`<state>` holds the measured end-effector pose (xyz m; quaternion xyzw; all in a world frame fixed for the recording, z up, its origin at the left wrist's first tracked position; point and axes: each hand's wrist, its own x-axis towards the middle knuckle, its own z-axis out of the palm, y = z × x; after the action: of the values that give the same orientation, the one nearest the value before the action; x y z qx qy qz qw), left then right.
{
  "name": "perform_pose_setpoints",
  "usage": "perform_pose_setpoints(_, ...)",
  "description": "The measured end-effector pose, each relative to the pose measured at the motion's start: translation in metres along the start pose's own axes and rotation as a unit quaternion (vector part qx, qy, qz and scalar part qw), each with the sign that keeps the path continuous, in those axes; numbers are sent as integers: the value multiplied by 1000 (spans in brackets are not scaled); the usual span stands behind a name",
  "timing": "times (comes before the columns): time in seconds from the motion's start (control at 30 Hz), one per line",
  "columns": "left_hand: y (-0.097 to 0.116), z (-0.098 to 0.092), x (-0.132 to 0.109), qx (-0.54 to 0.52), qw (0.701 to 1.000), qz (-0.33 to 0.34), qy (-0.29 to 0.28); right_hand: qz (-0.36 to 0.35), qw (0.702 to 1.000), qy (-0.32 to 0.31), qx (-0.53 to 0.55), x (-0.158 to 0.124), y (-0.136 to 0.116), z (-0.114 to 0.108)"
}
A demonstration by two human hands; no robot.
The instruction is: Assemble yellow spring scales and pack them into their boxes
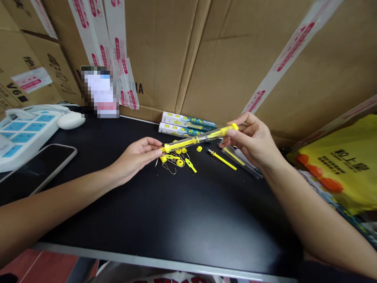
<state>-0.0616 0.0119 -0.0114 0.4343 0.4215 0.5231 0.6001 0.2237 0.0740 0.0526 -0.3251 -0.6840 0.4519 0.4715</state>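
Yellow-and-clear tube (196, 139) is held over the table (165, 220), with one end pinched by the left hand (132, 159) and the other end by the right hand (255, 138). It seems to be mostly put together, but small yellow bits (191, 165) and a yellow rod (225, 161) are left lying apart. Its long side is stretched from hand to hand, slanted, with the right end higher in view. Two small boxes (182, 129) are set behind

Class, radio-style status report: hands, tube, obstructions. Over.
Left hand, right hand: pinching opposite ends of clear tube. Tube aslant, right end higher. Loose yellow parts on table; none blocking the hands.
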Motion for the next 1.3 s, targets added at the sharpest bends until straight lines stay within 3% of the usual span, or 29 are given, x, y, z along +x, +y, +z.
perform_pose_setpoints(0.17,-1,-2,1,1,1000,-7,17,-10,999,-38,7,-3,-3,-1)
perform_pose_setpoints(0.47,-1,-3,0,25,996,-82,3,-26,999,-34,-13,-5,-2,1)
perform_pose_setpoints(0.63,2,-2,1,-22,996,-81,-34,-6,1000,-24,-8,-2,3,-1)
perform_pose_setpoints(0.83,4,-5,2,-28,996,-30,-75,18,999,13,29,4,4,-8)
perform_pose_setpoints(1.0,3,-2,-1,-40,994,-9,-102,26,998,5,58,5,5,-10)
perform_pose_setpoints(1.3,0,-2,-1,-19,991,-30,-131,72,995,-19,69,3,2,-7)
